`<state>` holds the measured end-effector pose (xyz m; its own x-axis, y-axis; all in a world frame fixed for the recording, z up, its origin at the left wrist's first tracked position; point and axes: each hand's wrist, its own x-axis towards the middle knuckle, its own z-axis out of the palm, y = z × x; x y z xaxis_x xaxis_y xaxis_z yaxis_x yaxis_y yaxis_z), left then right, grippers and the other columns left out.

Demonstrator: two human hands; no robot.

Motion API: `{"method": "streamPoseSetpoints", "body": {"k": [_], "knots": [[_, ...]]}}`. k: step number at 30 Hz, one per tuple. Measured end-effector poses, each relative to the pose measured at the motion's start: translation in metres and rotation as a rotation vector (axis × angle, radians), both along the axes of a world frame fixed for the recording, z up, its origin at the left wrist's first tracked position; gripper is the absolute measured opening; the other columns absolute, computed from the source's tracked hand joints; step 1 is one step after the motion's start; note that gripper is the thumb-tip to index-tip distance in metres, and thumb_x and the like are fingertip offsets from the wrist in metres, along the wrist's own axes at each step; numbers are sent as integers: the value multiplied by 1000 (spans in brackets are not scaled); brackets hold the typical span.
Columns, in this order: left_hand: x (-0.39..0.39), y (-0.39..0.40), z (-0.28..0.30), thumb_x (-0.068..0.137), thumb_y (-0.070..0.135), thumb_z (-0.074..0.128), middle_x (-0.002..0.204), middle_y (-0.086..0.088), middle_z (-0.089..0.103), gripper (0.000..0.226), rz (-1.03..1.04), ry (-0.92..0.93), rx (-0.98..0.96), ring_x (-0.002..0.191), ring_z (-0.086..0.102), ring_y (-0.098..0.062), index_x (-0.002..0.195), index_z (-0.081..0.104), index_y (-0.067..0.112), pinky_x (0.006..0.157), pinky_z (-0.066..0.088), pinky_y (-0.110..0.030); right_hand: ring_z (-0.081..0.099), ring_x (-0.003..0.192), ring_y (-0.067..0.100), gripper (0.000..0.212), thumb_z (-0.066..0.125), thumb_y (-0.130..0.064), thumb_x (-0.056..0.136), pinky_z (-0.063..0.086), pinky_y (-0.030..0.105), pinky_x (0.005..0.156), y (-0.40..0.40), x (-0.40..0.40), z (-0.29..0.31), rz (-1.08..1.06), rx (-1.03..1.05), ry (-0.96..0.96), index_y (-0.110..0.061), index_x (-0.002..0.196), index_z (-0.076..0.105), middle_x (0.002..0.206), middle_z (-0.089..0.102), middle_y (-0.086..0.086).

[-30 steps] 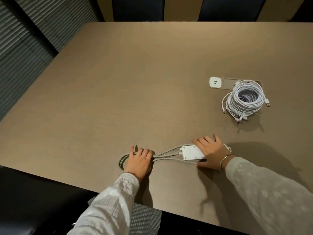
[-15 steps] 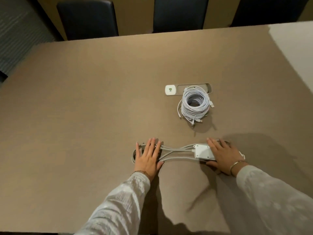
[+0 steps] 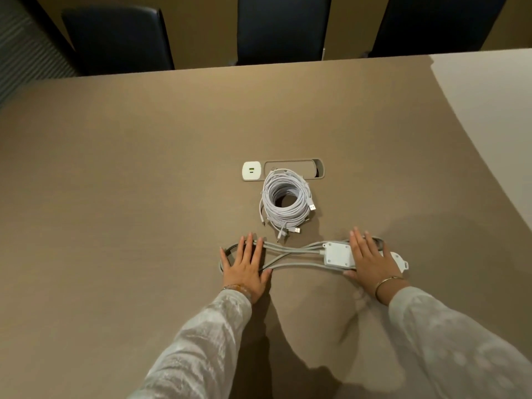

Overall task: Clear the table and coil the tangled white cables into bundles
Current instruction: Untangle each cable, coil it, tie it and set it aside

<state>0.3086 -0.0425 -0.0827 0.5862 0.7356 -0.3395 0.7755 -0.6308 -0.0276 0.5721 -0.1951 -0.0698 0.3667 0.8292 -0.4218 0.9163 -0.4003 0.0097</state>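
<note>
1. Nearest me, I saw both pale sleeves (image 3: 201,341) reaching forward over the brown table (image 3: 115,197).
2. The left hand (image 3: 244,269) lay flat with straight, slightly spread fingers, pressing on the left loop of the grey cable bundle (image 3: 296,256); it gripped nothing.
3. The right hand (image 3: 370,263) also lay flat, fingers straight, resting on the bundle's right end just beside the white box (image 3: 338,254). A bangle (image 3: 387,283) sat on that wrist.
4. The grey bundle stretched sideways between the two hands, its strands crossing near the middle.
5. Just beyond it, between the hands and farther out, the coil of white cables (image 3: 285,203) sat in a round bundle, its plugs trailing toward me.
6. Behind the coil, I saw the table's socket plate (image 3: 252,170) and its slot.
7. Farthest off stood dark chairs (image 3: 283,27) at the far edge.
</note>
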Motion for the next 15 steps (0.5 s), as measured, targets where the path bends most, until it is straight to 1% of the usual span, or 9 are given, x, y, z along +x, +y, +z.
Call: {"method": "streamPoseSetpoints", "body": {"k": [3, 5, 6, 7, 9, 10, 12, 14, 15], "knots": [[14, 4, -1, 77, 66, -11, 158, 5, -26, 76, 31, -22, -44, 138, -31, -14, 141, -33, 31, 111, -10, -66, 57, 119, 38, 120, 89, -53, 41, 49, 64, 79, 5, 15, -1, 25, 51, 3, 0, 135, 37, 135, 55, 18], [18, 8, -2, 74, 71, -12, 155, 8, -30, 80, 37, -36, -65, 138, -30, -13, 142, -31, 33, 111, -11, -66, 52, 126, 35, 111, 80, -59, 55, 49, 64, 82, 8, 24, -2, 49, 48, 8, -4, 138, 32, 139, 51, 16], [18, 9, -3, 74, 75, -12, 154, 10, -30, 81, 39, -44, -72, 139, -30, -12, 142, -30, 35, 111, -12, -65, 47, 129, 33, 101, 67, -64, 66, 48, 63, 85, 8, 28, -1, 73, 55, 4, -5, 140, 31, 141, 49, 15], [18, 10, -4, 75, 79, -11, 153, 12, -30, 82, 43, -55, -71, 139, -29, -11, 143, -29, 36, 111, -13, -64, 43, 132, 32, 92, 50, -69, 75, 47, 63, 87, 8, 33, -4, 95, 53, 1, -7, 141, 31, 143, 48, 14], [17, 10, -6, 77, 79, -11, 154, 13, -28, 80, 57, -76, -53, 141, -26, -11, 144, -27, 38, 111, -14, -63, 43, 132, 32, 87, 15, -74, 86, 45, 62, 90, 7, 37, -6, 109, 18, -8, -9, 142, 31, 144, 46, 13], [19, 11, -8, 78, 77, -10, 155, 13, -26, 79, 73, -78, -48, 142, -25, -11, 144, -27, 38, 111, -15, -63, 45, 132, 33, 89, 5, -73, 86, 44, 62, 91, 9, 41, -8, 102, -17, -5, -10, 143, 31, 144, 46, 12], [20, 9, -9, 79, 76, -10, 155, 12, -26, 78, 62, -73, -40, 143, -25, -13, 145, -26, 37, 111, -17, -62, 45, 132, 34, 91, 2, -73, 85, 42, 63, 93, 6, 42, -10, 116, -44, -9, -9, 144, 30, 145, 45, 12], [20, 8, -14, 81, 75, -10, 156, 11, -23, 78, 49, -85, -24, 144, -24, -15, 147, -23, 36, 110, -19, -61, 42, 134, 33, 90, 16, -73, 85, 42, 64, 94, 7, 40, -6, 129, -44, 5, -7, 144, 29, 146, 43, 14], [18, 7, -16, 83, 76, -8, 158, 11, -17, 78, 38, -108, 9, 145, -20, -16, 149, -17, 36, 110, -18, -61, 39, 136, 33, 92, 27, -71, 82, 41, 65, 96, 10, 37, -5, 136, 31, -8, -5, 145, 27, 148, 40, 15]]}}
